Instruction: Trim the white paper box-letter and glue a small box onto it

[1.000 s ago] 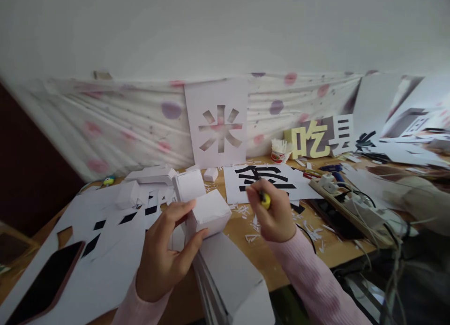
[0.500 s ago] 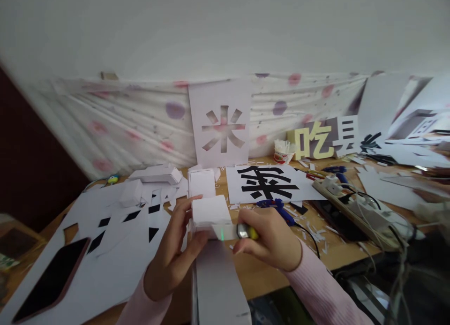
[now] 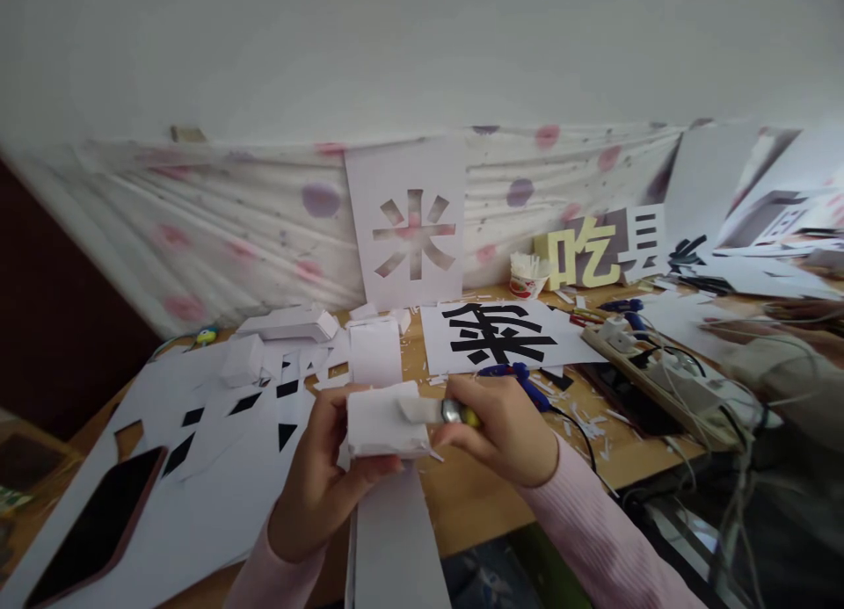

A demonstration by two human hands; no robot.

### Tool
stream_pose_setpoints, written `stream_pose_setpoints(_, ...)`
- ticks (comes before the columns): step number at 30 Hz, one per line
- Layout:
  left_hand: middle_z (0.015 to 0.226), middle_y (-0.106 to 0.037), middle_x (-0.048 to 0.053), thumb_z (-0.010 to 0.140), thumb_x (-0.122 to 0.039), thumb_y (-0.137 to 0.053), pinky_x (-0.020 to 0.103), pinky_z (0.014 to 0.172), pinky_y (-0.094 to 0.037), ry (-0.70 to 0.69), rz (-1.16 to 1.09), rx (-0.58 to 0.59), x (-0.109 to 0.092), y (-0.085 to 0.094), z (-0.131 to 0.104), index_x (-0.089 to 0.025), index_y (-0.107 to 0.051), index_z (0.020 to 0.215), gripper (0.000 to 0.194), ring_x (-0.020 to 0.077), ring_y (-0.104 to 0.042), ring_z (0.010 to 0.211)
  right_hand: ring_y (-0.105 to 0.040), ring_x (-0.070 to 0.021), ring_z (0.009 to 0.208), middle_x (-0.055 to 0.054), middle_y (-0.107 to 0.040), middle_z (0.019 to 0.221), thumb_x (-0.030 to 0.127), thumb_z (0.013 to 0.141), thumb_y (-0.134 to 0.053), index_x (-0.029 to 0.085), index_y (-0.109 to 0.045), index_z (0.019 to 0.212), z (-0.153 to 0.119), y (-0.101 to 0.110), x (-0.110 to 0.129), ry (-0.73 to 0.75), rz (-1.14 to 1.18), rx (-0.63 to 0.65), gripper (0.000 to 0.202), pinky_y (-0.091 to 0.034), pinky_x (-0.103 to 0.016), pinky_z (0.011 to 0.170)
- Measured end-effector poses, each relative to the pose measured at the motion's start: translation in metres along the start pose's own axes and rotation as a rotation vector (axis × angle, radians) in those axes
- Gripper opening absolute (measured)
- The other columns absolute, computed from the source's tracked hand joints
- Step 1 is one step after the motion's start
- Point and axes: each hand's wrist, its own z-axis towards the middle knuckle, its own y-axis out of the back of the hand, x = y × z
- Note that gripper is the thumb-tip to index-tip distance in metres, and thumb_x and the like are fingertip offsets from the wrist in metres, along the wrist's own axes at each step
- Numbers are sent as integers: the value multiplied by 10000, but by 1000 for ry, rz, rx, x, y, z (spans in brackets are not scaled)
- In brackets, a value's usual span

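A plain grey wall (image 3: 422, 55) rises behind a dotted sheet (image 3: 264, 240), and below it a wooden desk (image 3: 475, 503) is strewn with white scraps (image 3: 586, 424). Much cutting and shaping looks done: at the back stand a yellow character (image 3: 597, 253) and a white one beside it, a panel (image 3: 358, 196) leans with a character cut clean through, and a white block (image 3: 243, 363) lies on the left. The box (image 3: 375, 420) in hand seems less finished; the faces that show look closed, but the near edge is ragged, and how much trimming is left I cannot tell. The box is in front of the person, over a long white piece (image 3: 399, 539) that runs toward the camera; whether the two are joined is unclear. The left hand (image 3: 316, 477) is clamped on the box, thumb along its near side and fingers at its left end. The right hand (image 3: 505, 429) is closed round a knife (image 3: 451, 412), with the pale blade reaching over the right part of the top face; whether it touches cannot be made out. The box itself is small, white and blocky, its top fairly flat, its near edge rough and slightly frayed. A blue glue gun (image 3: 531, 389) lies just beyond the right hand
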Motion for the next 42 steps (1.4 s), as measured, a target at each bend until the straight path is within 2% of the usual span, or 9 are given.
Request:
stream_pose_setpoints(6,873,-658,-6,786,-404,-756,216,617,-535,57,-53,-92,0,7,1,-258,-587,1034,333,141,-652,732,-330,-91,476,60,-357,547,754,917,-293,212,-408,664,-5,4,-3,-23,304,-59,609,-259,-232,490)
stream_pose_setpoints(9,906,-688,10,735,-414,-799,226,624,-549,54,-106,-12,4,12,1,-258,-616,1058,403,155,-669,744,-371,-98,479,44,-404,540,715,947,-267,203,-469,679,-1,8,8,63,248,71,612,-253,-242,492)
stream_pose_setpoints(13,990,-721,10,684,-297,-847,224,662,-565,104,-152,64,1,9,-2,-287,-645,1049,417,171,-700,814,-365,-102,459,31,-446,529,706,951,-278,199,-519,701,3,14,22,154,153,169,615,-219,-261,475)
stream_pose_setpoints(18,878,-733,-8,664,-336,-860,203,556,-546,165,-174,19,-6,3,-4,-288,-664,994,386,158,-695,701,-368,-103,443,7,-496,523,705,958,-213,199,-507,659,-4,17,30,171,66,155,657,-217,-267,460)
stream_pose_setpoints(26,920,-749,24,668,-392,-851,264,594,-588,155,-132,21,-4,4,-6,-267,-659,1027,426,200,-715,741,-388,-111,435,-4,-509,509,693,965,-184,195,-528,641,-10,12,28,159,-106,65,686,-198,-287,471)
stream_pose_setpoints(30,945,-751,13,648,-426,-860,242,653,-587,91,-141,107,-11,4,-6,-290,-684,1016,430,191,-716,794,-389,-108,447,16,-482,511,673,978,-214,198,-505,665,-10,14,15,113,-63,52,639,-220,-273,481)
stream_pose_setpoints(35,960,-743,-12,693,-393,-836,224,644,-579,89,-124,74,-13,-1,-8,-320,-673,1040,390,168,-707,776,-380,-111,465,32,-419,534,449,1051,-164,213,-417,656,-15,24,14,80,83,103,525,-243,-273,497)
stream_pose_setpoints(38,937,-731,-27,702,-293,-834,219,627,-571,113,-98,74,-11,-4,-9,-328,-657,1056,397,161,-698,754,-358,-121,467,26,-425,539,295,1025,-221,216,-417,659,-18,26,24,85,59,165,422,-228,-293,498)
stream_pose_setpoints(42,973,-723,-25,694,-253,-834,226,665,-569,126,-76,73,-9,-5,-10,-330,-648,1069,425,164,-689,793,-362,-126,475,10,-467,546,221,973,-273,212,-436,657,-19,23,30,91,12,196,356,-221,-306,503)
